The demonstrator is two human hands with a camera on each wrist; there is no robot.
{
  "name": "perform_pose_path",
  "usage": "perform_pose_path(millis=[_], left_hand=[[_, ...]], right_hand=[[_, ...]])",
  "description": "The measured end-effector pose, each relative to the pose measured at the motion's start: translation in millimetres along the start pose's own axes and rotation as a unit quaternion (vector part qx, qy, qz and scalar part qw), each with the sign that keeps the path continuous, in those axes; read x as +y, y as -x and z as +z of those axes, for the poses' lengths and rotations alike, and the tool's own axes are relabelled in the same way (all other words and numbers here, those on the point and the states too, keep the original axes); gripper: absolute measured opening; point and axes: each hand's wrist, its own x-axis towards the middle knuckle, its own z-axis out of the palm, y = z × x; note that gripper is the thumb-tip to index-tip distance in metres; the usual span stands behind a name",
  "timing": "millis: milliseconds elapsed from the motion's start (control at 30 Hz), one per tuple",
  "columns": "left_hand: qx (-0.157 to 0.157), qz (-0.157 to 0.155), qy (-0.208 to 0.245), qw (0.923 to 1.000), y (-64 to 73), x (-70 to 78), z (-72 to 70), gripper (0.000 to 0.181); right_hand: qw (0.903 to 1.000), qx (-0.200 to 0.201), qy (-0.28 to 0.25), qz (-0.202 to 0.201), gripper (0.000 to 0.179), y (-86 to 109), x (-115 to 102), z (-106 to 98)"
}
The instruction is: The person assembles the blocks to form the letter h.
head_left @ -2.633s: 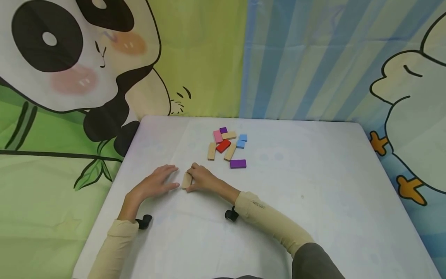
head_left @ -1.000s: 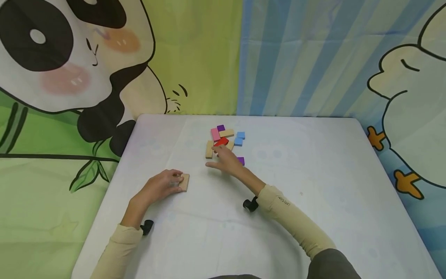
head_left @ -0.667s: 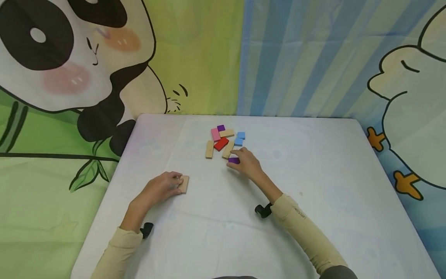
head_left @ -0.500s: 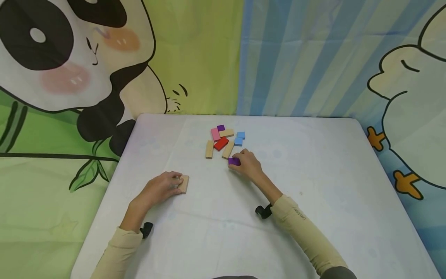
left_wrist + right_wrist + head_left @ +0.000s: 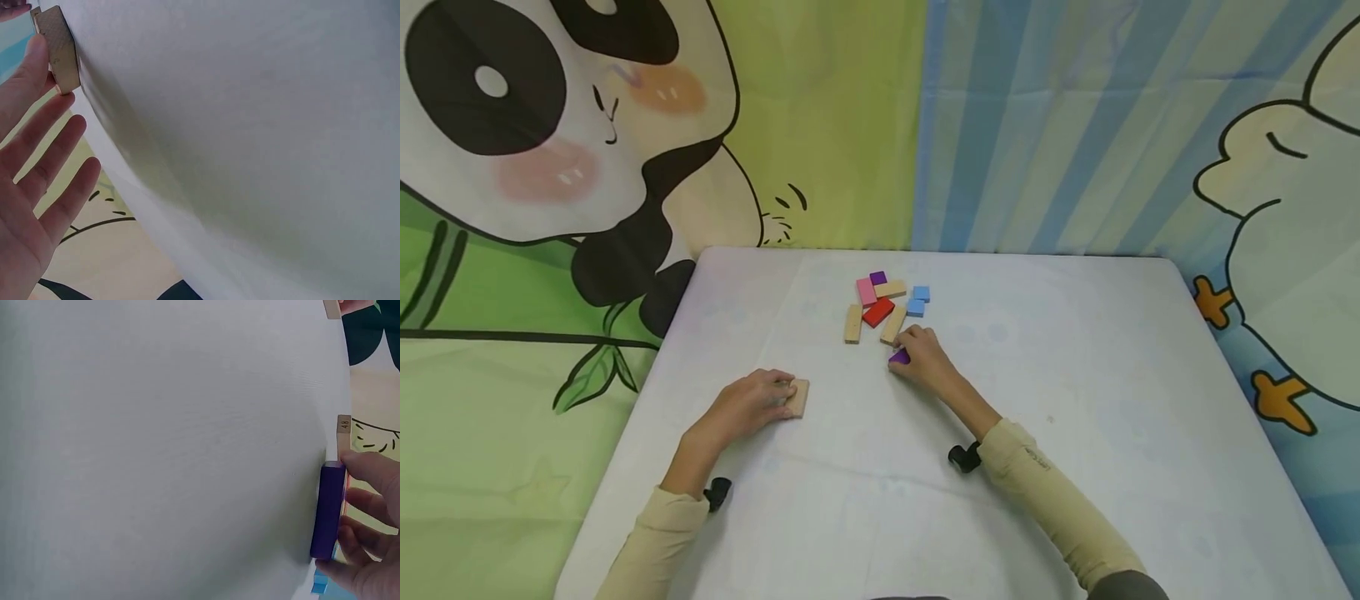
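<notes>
A plain wooden block (image 5: pixel 799 398) sits on the white table at the left, and my left hand (image 5: pixel 747 406) holds it between thumb and fingers. In the left wrist view the thumb and index finger are at the wooden block (image 5: pixel 59 50), with the other fingers spread. My right hand (image 5: pixel 929 364) pinches a purple block (image 5: pixel 899 357) just in front of the loose pile. The right wrist view shows the purple block (image 5: pixel 328 509) lengthwise between thumb and fingertips; whether it touches the table is unclear.
Behind the right hand lie a red block (image 5: pixel 878 312), a pink block (image 5: pixel 866 292), a small purple block (image 5: pixel 877 277), two blue blocks (image 5: pixel 916 307) and wooden blocks (image 5: pixel 853 324). The white table (image 5: pixel 1075 375) extends right. Printed curtains (image 5: pixel 827 125) hang behind.
My right hand has left the wooden block, crossed to the pile and taken hold of the purple block, which is now turned and slightly nearer. My left hand has closed on the wooden block.
</notes>
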Motion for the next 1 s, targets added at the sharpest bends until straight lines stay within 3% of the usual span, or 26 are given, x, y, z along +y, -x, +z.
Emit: perform_pose_path(millis=[100,233,333,533,1000], left_hand=[[-0.002,-0.005,0.002,1.0000,0.4,0.0,0.4,0.045],[-0.004,-0.008,0.005,1.0000,1.0,0.6,-0.5,0.045],[-0.002,-0.007,0.003,1.0000,1.2,1.5,-1.5,0.045],[0.011,-0.003,0.002,0.9999,2.0,1.5,0.3,0.044],[0.006,-0.005,0.016,0.9998,3.7,2.6,2.0,0.043]], right_hand=[[0.9985,0.008,0.052,0.012,0.054,4.4,-0.8,-1.7],[0.9915,0.005,0.112,0.066,0.074,11.0,0.0,-4.1],[0.9920,0.000,0.093,0.086,0.075,12.8,4.1,-4.4],[0.9976,-0.001,0.035,0.059,0.068,11.7,12.9,-2.1],[0.9980,-0.017,0.047,0.038,0.069,17.6,13.4,-2.1]])
